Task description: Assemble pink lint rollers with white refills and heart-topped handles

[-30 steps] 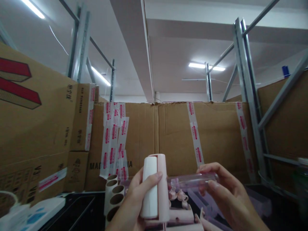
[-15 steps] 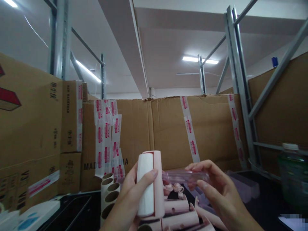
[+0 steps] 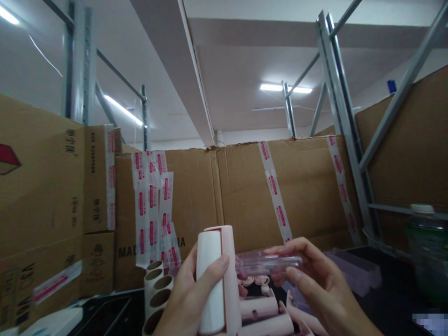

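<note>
One white-and-pink body [image 3: 214, 305] stood nearly upright in front of you, gripped in your left hand [image 3: 189, 298] with the thumb pressed across its side. Your right hand [image 3: 327, 284] pinched a clear part [image 3: 254, 263] between thumb and fingers, holding it sideways; whether its far end touched the body could not be told. Pink parts [image 3: 266, 305] lay below, cardboard tubes [image 3: 159, 291] stood left, purplish clear trays [image 3: 353, 270] and a bottle [image 3: 427, 256] right. Behind rose a taped cardboard panel [image 3: 241, 196].
</note>
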A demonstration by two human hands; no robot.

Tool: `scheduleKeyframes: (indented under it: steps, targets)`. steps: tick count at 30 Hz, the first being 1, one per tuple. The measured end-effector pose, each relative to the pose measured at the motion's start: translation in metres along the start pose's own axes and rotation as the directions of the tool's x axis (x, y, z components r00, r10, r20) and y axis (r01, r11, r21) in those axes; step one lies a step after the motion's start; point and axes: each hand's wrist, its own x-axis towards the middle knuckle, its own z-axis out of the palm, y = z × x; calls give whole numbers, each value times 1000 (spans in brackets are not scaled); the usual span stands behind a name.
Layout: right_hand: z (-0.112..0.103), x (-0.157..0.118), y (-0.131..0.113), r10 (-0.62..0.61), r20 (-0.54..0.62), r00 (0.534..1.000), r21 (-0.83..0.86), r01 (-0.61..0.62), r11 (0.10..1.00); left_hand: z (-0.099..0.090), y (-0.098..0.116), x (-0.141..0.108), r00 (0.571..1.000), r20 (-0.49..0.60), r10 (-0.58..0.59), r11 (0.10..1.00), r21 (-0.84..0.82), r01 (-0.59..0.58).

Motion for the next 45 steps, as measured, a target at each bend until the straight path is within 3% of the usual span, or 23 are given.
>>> scheduleKeyframes:
  steps: [7,15,19,26,30,35,45]
  targets:
    - [0,0,-6,10,91,996,-150,4,989,0,2,-1,997,60,-40,998,57,36]
    - [2,-1,-10,2,0,1000,-264,-2,964,1,4,-5,990,129,-57,996,72,48]
    - [5,-2,-13,30,-32,999,-228,-37,973,5,9,-10,986,166,-25,996,85,11]
    - [16,-2,-18,82,-95,992,-80,-90,993,7,15,-14,989,131,72,985,148,-91]
    - [13,-4,-17,61,-22,998,-52,-62,997,7,15,-14,992,102,67,984,156,-83]
    - [10,-4,-17,40,10,999,-113,-39,993,7,14,-15,990,141,-1,994,108,-14]
    - [18,0,-20,95,-107,990,-187,-114,976,10,23,-13,986,156,55,985,152,-79]
